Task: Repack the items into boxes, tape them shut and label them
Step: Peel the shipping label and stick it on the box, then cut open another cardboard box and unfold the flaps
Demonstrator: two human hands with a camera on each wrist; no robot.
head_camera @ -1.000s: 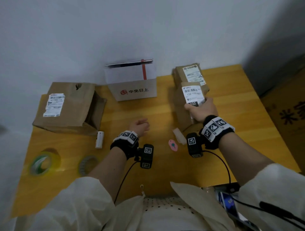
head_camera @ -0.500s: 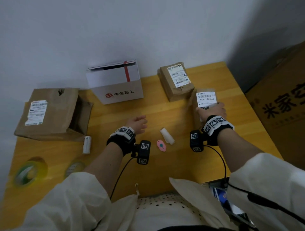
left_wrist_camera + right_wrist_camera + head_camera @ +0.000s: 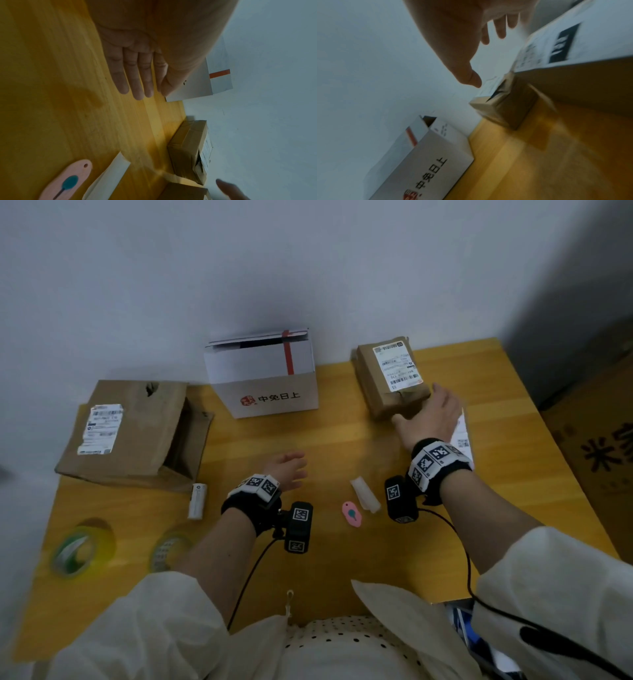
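My right hand (image 3: 428,409) is open, fingers spread, at the near right corner of a small brown taped box (image 3: 383,385) with a white shipping label. In the right wrist view the thumb (image 3: 469,77) hovers just by that box (image 3: 503,108); I cannot tell whether it touches. A second labelled brown box (image 3: 462,440) lies on the table just right of that hand, mostly hidden by the wrist. My left hand (image 3: 291,467) is open and holds nothing, its fingers (image 3: 135,81) straight over the wooden table (image 3: 342,446).
A white box with red tape (image 3: 267,385) stands at the back against the wall. A large open brown box (image 3: 133,433) lies left. Two tape rolls (image 3: 78,553) (image 3: 168,549), a white stick (image 3: 197,501), a pink tag (image 3: 351,513) and a white paper roll (image 3: 364,494) lie nearby.
My right hand carried the labelled box to the right, set it down and let go, then moved up to the far brown box. The left hand stayed in place.
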